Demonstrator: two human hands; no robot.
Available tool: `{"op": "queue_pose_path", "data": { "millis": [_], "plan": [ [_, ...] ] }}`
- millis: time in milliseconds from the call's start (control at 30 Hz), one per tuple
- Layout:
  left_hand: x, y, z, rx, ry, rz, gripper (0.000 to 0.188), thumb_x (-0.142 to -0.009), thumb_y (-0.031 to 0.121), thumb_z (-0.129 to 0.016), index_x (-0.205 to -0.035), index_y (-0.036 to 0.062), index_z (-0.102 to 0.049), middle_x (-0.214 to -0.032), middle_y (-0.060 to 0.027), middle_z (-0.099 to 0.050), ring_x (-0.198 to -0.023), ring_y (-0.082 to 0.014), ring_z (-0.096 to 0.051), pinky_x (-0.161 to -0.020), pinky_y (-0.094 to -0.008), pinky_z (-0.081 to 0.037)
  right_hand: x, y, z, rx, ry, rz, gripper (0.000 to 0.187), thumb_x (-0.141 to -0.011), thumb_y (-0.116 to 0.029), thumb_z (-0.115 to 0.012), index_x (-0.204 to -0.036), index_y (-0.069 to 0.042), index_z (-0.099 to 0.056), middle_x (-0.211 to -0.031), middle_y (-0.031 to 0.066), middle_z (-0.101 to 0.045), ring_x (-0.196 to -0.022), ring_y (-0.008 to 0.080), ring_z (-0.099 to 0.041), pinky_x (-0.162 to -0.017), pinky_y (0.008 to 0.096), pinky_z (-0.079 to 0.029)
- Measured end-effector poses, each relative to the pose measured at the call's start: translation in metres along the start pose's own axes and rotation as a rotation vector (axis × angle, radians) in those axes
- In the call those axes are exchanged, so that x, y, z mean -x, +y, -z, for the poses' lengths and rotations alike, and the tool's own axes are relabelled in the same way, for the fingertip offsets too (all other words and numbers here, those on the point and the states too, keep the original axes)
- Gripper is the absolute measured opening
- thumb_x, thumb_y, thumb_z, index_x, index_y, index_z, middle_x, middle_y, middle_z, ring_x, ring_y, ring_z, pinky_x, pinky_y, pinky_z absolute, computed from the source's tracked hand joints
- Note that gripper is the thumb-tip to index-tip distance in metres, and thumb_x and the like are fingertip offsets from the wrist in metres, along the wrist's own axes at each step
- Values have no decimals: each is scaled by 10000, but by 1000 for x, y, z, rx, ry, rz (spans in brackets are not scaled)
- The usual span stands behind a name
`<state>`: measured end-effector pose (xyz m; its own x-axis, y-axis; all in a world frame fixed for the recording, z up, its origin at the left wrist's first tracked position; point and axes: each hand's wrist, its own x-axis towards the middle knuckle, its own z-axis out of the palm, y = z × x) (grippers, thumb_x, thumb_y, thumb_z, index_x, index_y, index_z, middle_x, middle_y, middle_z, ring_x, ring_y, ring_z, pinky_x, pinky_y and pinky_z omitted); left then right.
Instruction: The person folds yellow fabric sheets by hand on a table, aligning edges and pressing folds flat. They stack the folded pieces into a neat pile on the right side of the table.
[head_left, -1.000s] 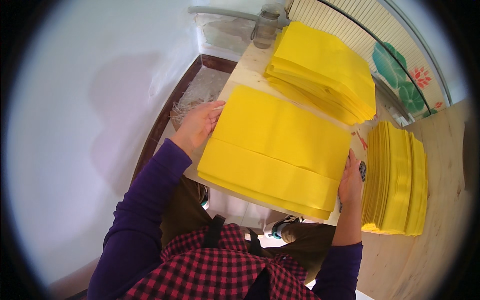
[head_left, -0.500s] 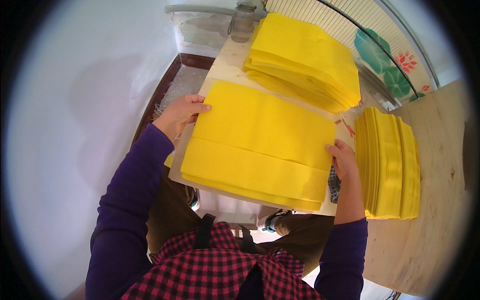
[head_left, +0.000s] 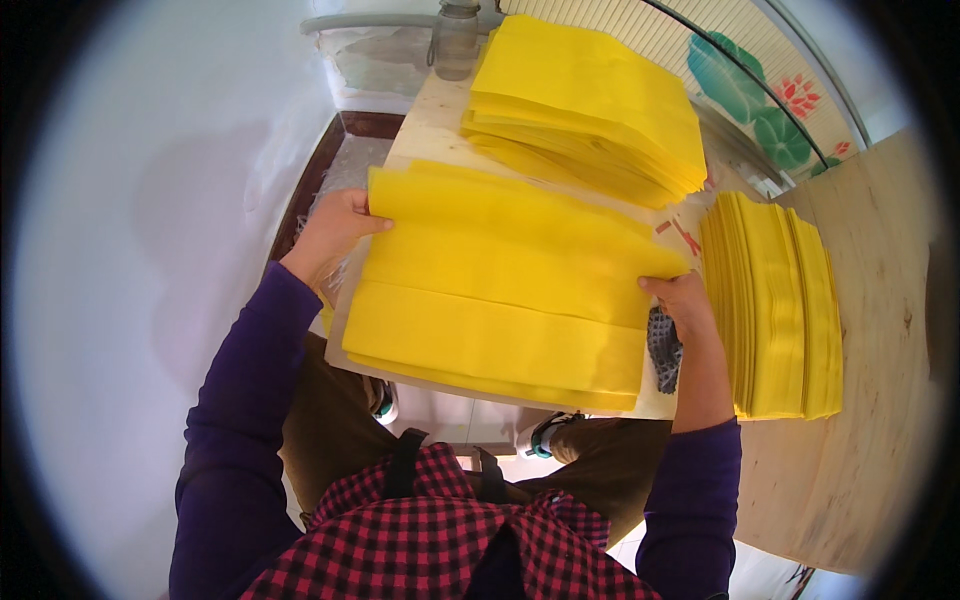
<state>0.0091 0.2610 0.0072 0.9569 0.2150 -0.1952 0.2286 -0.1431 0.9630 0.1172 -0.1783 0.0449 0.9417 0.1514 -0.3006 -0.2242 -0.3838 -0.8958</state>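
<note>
In front of me lies a small stack of yellow fabric sheets (head_left: pixel 490 345) on a board, its near part showing a straight fold or edge line. My left hand (head_left: pixel 336 232) pinches the left edge of the top yellow fabric sheet (head_left: pixel 510 225), thumb on top. At the opposite edge my right hand (head_left: pixel 680 298) grips the same sheet between thumb and fingers. The sheet's far part is lifted and curves up between both hands. Fingers under the sheet are partly hidden.
A tall pile of yellow sheets (head_left: pixel 590 100) stands behind the work area, and a folded yellow stack (head_left: pixel 770 310) to the right on a wooden table (head_left: pixel 880 300). Also here are a jar (head_left: pixel 456 42), red-handled scissors (head_left: pixel 686 238), a dark grey patterned cloth (head_left: pixel 663 350) and the left wall (head_left: pixel 150 250).
The top sheet, flat before, now has its far part raised and bent toward me. Both hands have turned slightly with its edges. The whole view has shifted a little.
</note>
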Motion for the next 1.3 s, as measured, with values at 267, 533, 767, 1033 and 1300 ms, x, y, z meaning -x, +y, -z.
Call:
{"op": "queue_pose_path", "data": {
  "millis": [267, 533, 767, 1033, 1300],
  "plan": [
    [17, 9, -4, -7, 76, -45, 144, -809, -26, -655, -951, -38, -676, -769, -55, -674, -659, -82, -619, -600, -218, -483, 0, 11, 3, -50, -18, 59, 123, -818, -29, -693, -937, -28, -662, -755, 25, -636, -614, 91, -579, -500, 213, -404],
    [22, -30, 2, -28, 59, -345, 109, -794, -43, -661, -893, -13, -691, -922, -85, -687, -829, -159, -653, -770, -247, -510, 8, 57, -5, -314, -93, 397, 89, -853, 22, -614, -919, -11, -664, -1054, 106, -670, -909, 171, -636, -843, 287, -515],
    [23, -48, -2, -42, 120, -571, 134, -758, -83, -642, -845, 14, -676, -1027, -113, -680, -951, -208, -636, -809, -269, -497, 9, 77, -10, -287, -49, 466, 98, -820, 53, -643, -892, -9, -666, -1098, 113, -660, -974, 188, -624, -880, 312, -505],
    [31, -41, 2, -490, 159, -749, 190, -751, -101, -597, -831, 53, -673, -1104, -98, -662, -997, -250, -604, -819, -319, -488, 9, 83, -12, -281, -8, 475, 129, -775, 72, -684, -881, 1, -663, -1101, 130, -656, -994, 200, -617, -902, 312, -477],
    [41, -1, 8, -520, 201, -710, 193, -815, -27, -580, -970, 57, -661, -1097, -92, -660, -1058, -289, -568, -893, -355, -455, 9, 86, -13, -264, -21, 504, 121, -790, 57, -671, -883, -16, -645, -1135, 122, -642, -1029, 210, -602, -928, 331, -473]
  ]
}}
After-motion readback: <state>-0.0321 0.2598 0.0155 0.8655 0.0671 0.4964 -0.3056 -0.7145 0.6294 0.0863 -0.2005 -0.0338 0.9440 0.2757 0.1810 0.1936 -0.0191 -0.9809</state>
